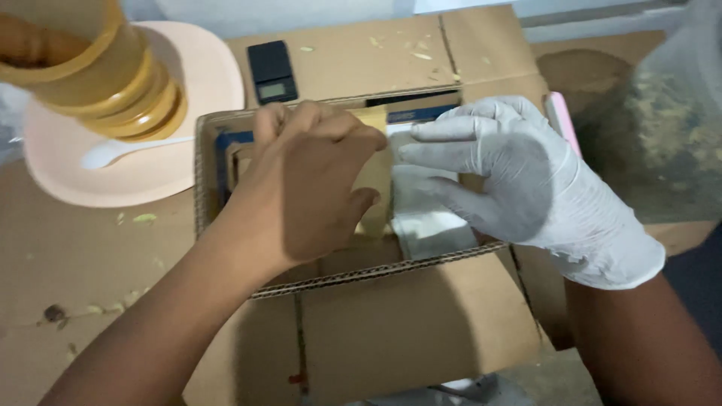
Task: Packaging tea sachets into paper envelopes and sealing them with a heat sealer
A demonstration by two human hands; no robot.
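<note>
Cardboard box (376,301) (open upward) between both hands.

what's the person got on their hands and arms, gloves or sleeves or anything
The right hand wears a thin white disposable glove, wrinkled, smudged grey on the back, with its cuff ending at the wrist. The left hand is bare, with no glove. Both forearms are uncovered: no sleeves, watch or bands show.

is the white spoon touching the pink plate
Touching. The head view shows the white spoon lying flat on the pink plate, with no gap under its bowl or handle.
</note>
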